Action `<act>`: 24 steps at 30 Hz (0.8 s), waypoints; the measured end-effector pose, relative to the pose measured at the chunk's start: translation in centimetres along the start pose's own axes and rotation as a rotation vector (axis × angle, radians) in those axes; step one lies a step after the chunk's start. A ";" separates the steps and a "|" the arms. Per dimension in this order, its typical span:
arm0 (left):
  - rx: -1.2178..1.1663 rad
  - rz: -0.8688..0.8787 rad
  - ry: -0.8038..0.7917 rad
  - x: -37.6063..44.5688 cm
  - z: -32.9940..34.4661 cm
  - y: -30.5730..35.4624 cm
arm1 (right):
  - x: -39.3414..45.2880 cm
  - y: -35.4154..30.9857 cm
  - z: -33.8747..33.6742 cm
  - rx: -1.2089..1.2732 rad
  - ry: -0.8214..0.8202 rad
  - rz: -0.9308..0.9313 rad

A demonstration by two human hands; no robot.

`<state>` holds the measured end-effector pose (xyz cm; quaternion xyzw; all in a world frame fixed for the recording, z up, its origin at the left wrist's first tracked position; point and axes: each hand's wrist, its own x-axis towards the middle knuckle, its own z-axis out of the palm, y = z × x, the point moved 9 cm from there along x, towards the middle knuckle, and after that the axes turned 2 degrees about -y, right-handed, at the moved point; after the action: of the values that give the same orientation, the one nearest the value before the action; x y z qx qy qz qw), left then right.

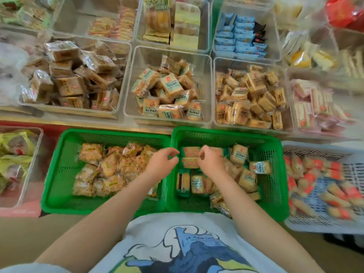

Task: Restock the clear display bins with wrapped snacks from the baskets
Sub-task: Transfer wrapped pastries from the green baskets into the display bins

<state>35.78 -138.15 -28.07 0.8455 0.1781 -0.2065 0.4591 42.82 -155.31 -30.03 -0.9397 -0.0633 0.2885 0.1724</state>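
Both hands are hovering over the right green plastic mesh basket point(275, 174). The left hand point(161, 162) and right hand point(210, 161) are loosely curled, each grip empty. The small orange film-wrapped snack packets point(190, 157) are lying just beneath; they are probably light and crinkly, best pinched by the body.

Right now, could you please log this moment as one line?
left hand: empty, curled | right hand: reaching orange packets | right green basket | clear bin: part full

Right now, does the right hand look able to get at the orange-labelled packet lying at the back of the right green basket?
Probably yes: the right hand hovers directly beside the orange-labelled packet in the open-topped right green basket, with nothing covering it.
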 end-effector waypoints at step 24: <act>-0.718 -0.134 -0.083 -0.7 0.8 0.5 | -1.7 -2.6 -3.7 0.842 -0.269 0.034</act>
<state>35.25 -139.12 -27.75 0.6077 0.2755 -0.1947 0.7189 43.45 -154.32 -25.33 -0.7426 0.0534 0.4116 0.5257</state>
